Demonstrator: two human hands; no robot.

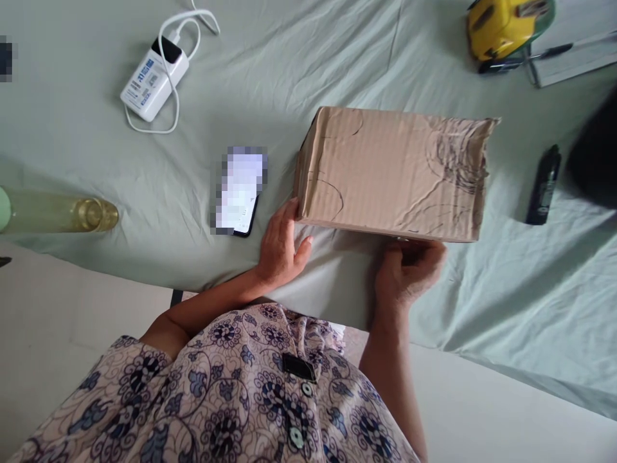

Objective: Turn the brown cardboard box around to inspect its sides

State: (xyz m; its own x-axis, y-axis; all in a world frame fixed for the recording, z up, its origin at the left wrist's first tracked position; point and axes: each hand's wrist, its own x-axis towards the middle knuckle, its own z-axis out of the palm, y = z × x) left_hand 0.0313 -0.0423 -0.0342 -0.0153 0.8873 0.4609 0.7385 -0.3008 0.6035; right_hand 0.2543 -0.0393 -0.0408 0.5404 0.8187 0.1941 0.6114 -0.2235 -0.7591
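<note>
A brown cardboard box [393, 170] with black scribbles lies on a pale green sheet [289, 77]. My left hand [281, 247] rests against the box's near left corner, fingers curled under its edge and thumb out. My right hand [407, 270] grips the box's near right underside, its fingers tucked beneath and hidden. A phone [240, 193] lies on the sheet just left of my left hand.
A white power bank [153, 78] with a white cable sits at the far left. A glass bottle [58, 214] lies at the left edge. A yellow object [504, 26] and papers are at the far right, a black marker [544, 185] right of the box.
</note>
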